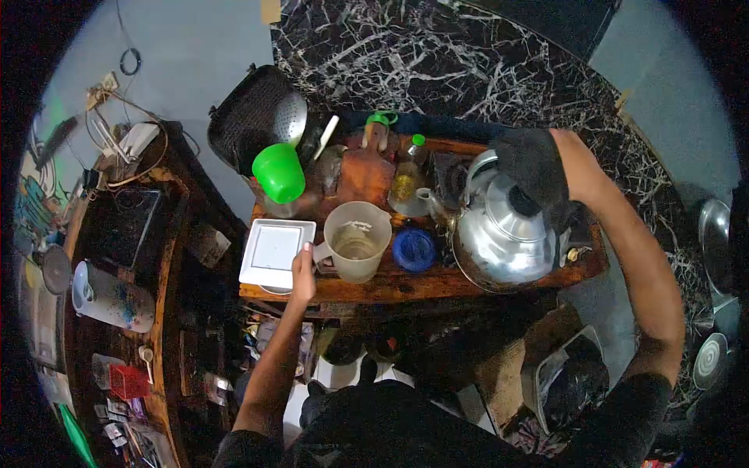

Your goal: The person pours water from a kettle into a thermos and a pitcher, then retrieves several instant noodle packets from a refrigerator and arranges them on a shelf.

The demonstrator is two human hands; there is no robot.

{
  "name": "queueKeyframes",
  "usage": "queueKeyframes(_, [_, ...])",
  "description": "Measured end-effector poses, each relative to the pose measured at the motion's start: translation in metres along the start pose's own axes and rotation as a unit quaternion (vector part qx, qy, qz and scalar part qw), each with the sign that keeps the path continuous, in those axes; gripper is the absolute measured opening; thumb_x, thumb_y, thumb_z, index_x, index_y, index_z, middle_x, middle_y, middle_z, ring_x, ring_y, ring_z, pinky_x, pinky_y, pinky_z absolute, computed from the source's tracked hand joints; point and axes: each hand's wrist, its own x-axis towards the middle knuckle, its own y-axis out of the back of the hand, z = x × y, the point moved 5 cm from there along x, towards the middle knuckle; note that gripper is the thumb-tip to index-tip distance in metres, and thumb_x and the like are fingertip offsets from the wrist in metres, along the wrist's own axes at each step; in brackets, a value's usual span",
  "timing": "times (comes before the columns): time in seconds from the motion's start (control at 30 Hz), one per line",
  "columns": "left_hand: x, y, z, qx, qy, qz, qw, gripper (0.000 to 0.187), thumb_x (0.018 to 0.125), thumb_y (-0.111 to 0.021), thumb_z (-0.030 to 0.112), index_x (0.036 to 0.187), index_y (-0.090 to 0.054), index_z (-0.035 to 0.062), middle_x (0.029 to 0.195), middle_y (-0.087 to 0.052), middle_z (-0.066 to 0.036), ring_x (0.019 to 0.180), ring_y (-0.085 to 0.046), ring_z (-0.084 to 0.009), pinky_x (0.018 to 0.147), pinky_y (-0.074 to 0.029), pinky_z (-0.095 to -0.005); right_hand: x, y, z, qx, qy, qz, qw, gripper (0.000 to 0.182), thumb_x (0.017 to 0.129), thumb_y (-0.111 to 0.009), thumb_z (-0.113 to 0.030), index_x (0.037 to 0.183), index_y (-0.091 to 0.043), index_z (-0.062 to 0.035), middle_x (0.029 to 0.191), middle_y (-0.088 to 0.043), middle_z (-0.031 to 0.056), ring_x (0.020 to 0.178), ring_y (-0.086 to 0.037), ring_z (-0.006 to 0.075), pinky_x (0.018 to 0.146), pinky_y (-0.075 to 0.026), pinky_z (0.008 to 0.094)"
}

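My left hand (304, 276) is closed at the handle of a translucent plastic jug (355, 261), which has a little liquid in it. My right hand (577, 165) grips a black cloth (532, 165) over the handle of a large silver kettle (507, 242); the cloth hides the fingers. The kettle's spout points left, above and to the right of the jug. Between them sits a round blue lid or container (413, 249). Beside my left hand lies a white square dish (275, 253).
On the wooden table (390, 290) stand a green cup (278, 173), a bottle with a green cap (407, 175) and a wooden board (365, 178). Behind is a black marbled wall panel (437, 62). A wooden shelf (168, 312) with a container (117, 296) stands left.
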Motion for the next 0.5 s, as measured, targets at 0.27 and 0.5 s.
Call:
queueKeyframes(0.27, [0.001, -0.023, -0.037, -0.083, -0.005, 0.238, 0.968, 0.054, 0.102, -0.041, 0.038, 0.061, -0.046, 0.0028, 0.057, -0.042, 0.001, 0.056, -0.036, -0.0093, 0.048, -0.029, -0.0329, 0.073, 0.015, -0.083, -0.056, 0.111, -0.05, 0.991, 0.04, 0.071, -0.067, -0.011, 0.107, -0.055, 0.0016, 0.104, -0.061, 0.0204, 0.104, -0.056, 0.0392, 0.089, -0.047, 0.0428])
queueKeyframes(0.5, [-0.006, -0.023, -0.016, -0.135, -0.037, 0.251, 0.958, 0.053, 0.102, -0.044, 0.034, 0.058, -0.041, 0.003, 0.057, -0.038, 0.003, 0.057, -0.033, -0.0092, 0.05, -0.027, -0.0322, 0.105, 0.022, -0.129, -0.109, 0.179, -0.058, 0.976, 0.04, 0.07, -0.066, -0.007, 0.107, -0.055, 0.0032, 0.105, -0.061, 0.0202, 0.105, -0.056, 0.037, 0.089, -0.048, 0.0429])
